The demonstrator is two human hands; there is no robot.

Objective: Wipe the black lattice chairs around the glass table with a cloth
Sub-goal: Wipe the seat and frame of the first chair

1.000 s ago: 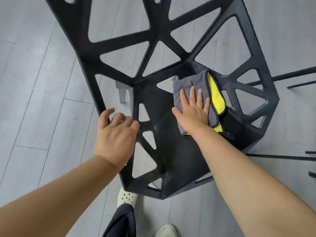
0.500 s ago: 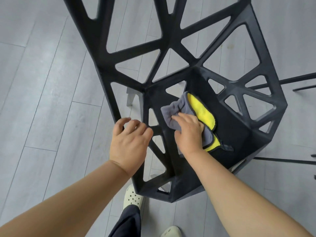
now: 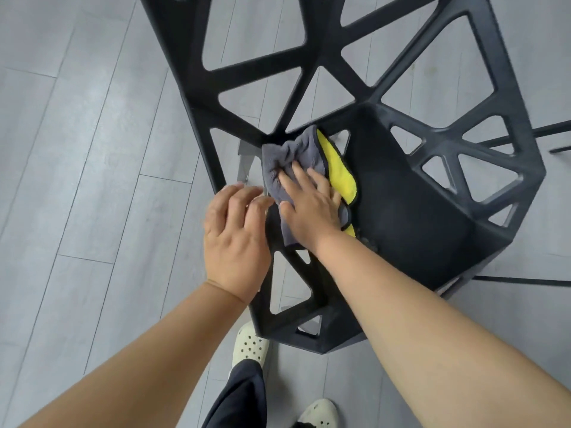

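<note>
Above a grey plank floor [image 3: 77,180], you lean over the black lattice chair [image 3: 417,211]: your left hand [image 3: 234,236] curls its fingers over the seat's left rim while your right hand [image 3: 312,208] presses, fingers straight, the grey-and-yellow cloth [image 3: 290,156] into the seat's rear left corner

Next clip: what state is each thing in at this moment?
Chair: upright on the floor.
Cloth: bunched, yellow side showing, pressed against the chair's seat.
Right hand: fingers straight, pressing the cloth.
Left hand: on the chair's side edge, blurred; grip unclear.
</note>
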